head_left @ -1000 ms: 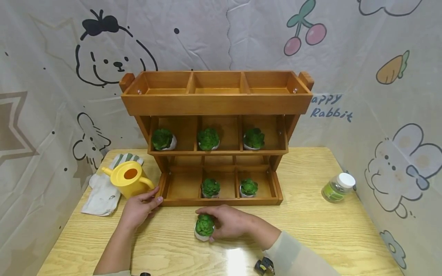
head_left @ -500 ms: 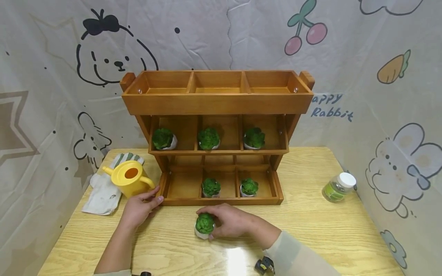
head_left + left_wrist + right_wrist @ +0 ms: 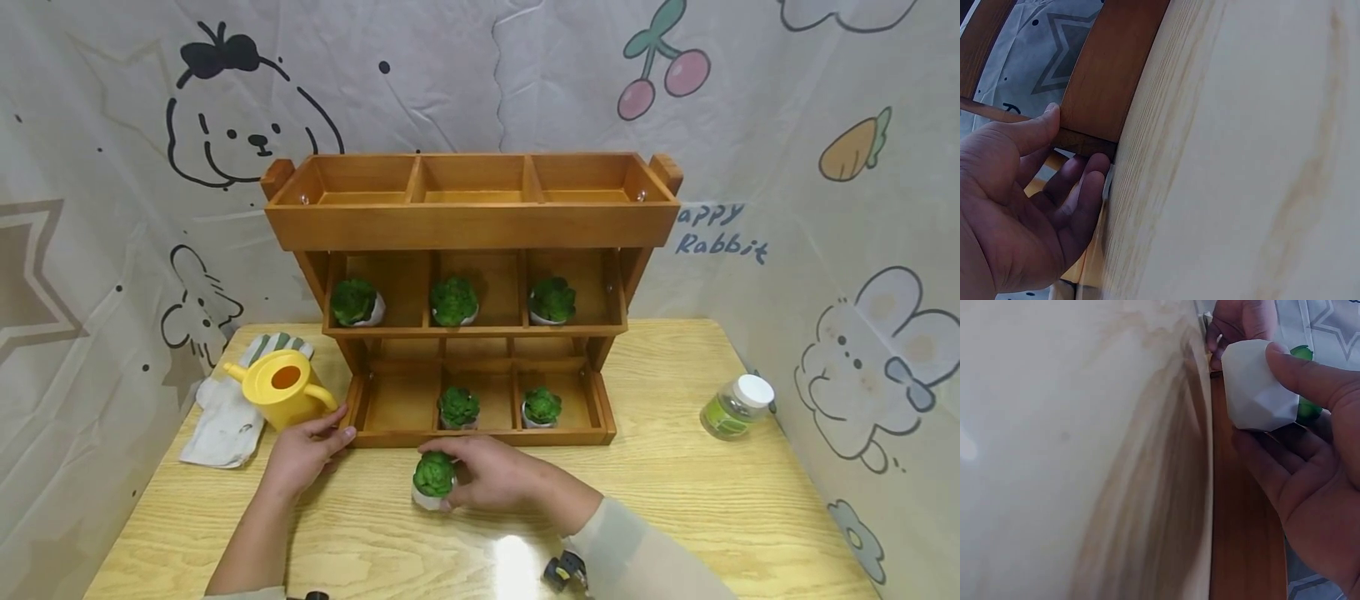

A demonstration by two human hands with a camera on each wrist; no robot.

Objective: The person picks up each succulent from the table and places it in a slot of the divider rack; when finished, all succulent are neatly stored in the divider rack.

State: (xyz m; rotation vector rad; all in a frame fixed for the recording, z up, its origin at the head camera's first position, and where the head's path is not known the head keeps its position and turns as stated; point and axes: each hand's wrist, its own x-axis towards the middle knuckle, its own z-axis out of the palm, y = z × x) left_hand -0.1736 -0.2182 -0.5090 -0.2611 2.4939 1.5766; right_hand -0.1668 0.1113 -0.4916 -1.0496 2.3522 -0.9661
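Note:
My right hand [image 3: 491, 475] grips a small green potted plant [image 3: 433, 475] in front of the wooden shelf [image 3: 472, 227]. In the right wrist view its faceted white pot [image 3: 1257, 387] sits between thumb and fingers, apart from the tabletop. My left hand [image 3: 300, 454] holds the front left corner of the shelf's lowest tier. The left wrist view shows the thumb [image 3: 1044, 125] on one side of that corner, fingers curled at the other. Two potted plants [image 3: 458, 407] stand in the lowest tier's middle and right compartments; the left one holds nothing. Several more [image 3: 453, 302] fill the middle tier.
A yellow watering can [image 3: 285, 387] stands left of the shelf, close to my left hand. Beside it lies a white cloth glove [image 3: 223, 425]. A clear jar with a white lid [image 3: 737, 407] is at the far right of the wooden table [image 3: 675, 500].
The right hand has moved slightly left and toward the shelf, carrying the potted plant with it. My left hand stays on the shelf corner.

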